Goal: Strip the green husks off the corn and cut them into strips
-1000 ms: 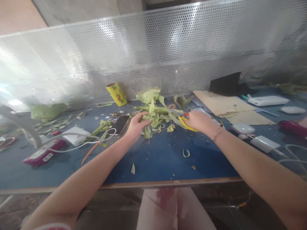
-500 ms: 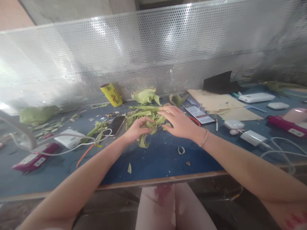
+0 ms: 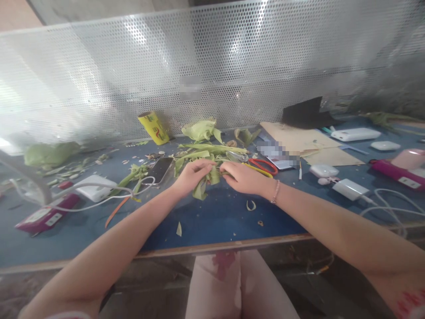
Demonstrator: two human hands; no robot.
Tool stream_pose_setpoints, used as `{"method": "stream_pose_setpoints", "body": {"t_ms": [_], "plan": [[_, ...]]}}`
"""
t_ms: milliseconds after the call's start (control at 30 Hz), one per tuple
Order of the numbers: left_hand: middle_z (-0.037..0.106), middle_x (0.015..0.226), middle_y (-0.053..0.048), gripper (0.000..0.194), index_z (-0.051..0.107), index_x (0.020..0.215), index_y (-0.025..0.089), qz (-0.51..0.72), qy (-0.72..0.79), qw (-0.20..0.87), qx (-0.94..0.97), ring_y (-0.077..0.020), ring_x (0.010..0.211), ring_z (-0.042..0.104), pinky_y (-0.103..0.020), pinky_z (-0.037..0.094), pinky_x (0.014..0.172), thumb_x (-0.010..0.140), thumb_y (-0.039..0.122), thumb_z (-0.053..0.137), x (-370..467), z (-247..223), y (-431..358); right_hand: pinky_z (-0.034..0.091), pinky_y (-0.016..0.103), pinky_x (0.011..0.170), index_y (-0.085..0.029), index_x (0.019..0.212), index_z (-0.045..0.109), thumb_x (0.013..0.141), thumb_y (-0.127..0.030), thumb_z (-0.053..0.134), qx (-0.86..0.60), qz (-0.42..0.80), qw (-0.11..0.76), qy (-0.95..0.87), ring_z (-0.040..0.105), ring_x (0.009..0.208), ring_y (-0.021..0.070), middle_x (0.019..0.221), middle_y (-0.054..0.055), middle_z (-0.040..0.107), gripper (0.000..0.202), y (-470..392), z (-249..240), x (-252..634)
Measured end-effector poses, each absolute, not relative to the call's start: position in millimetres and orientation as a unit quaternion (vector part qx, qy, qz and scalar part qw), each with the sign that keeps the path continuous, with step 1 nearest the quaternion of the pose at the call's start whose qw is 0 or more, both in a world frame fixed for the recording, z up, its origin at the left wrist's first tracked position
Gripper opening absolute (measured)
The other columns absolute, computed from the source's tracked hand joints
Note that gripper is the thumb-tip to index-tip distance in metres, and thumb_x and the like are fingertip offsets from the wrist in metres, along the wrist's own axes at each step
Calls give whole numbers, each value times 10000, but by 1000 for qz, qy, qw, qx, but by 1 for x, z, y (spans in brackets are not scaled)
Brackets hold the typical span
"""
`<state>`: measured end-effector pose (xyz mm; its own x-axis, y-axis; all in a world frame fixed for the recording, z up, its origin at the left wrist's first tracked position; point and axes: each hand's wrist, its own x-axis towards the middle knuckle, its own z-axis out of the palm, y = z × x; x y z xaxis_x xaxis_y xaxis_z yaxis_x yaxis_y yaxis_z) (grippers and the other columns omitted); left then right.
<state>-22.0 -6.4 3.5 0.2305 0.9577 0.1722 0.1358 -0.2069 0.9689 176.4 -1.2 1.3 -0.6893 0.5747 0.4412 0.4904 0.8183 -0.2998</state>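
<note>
Over the blue table, my left hand point(image 3: 193, 175) is closed on a small bundle of pale green husk leaves point(image 3: 200, 189), which look like corn husk. The fingers of my right hand point(image 3: 239, 176) are pinched at the bundle's right side, their tips curled in and partly hidden. A strip of leaf hangs below my left fingers. More long green leaves point(image 3: 212, 148) lie just behind both hands. Scissors with red handles point(image 3: 270, 165) and others with yellow handles point(image 3: 259, 169) rest beyond my right hand.
A dark phone point(image 3: 161, 171) and white cables lie left, near a magenta power strip point(image 3: 49, 215). A yellow tube point(image 3: 154, 128) stands at the perforated metal screen point(image 3: 229, 53). To the right are brown cardboard point(image 3: 299, 137), a white charger point(image 3: 351, 190) and another power strip point(image 3: 398, 174).
My right hand has come down and closed at the leaf bundle, where its fingers were spread above it before. The scissors behind it now show. My left hand keeps its hold.
</note>
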Motion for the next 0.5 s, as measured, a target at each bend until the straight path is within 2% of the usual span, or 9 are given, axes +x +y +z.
{"method": "stream_pose_setpoints", "body": {"t_ms": [200,367,500], "plan": [[673,698,-47,351,734,781,160,499,499,397,586,-129,583,577,-250,475,549,688,494,676,-24,1,1,373,298,682,-174,913,453,870,-158,365,-317,96,261,-907,513,778,173,887,70,561,99,-3,2,176],[677,676,-30,253,733,685,160,511,549,318,579,-142,629,566,-236,441,552,660,411,713,-29,5,5,370,278,656,-183,909,446,867,-183,387,-318,146,275,-896,493,709,147,843,42,552,73,-5,5,177],[699,771,-31,257,734,800,165,535,533,335,564,-152,704,596,-246,473,609,654,377,718,-32,2,9,375,275,649,-192,898,440,874,-197,378,-306,157,296,-891,484,696,143,842,37,544,66,-3,5,179]]}}
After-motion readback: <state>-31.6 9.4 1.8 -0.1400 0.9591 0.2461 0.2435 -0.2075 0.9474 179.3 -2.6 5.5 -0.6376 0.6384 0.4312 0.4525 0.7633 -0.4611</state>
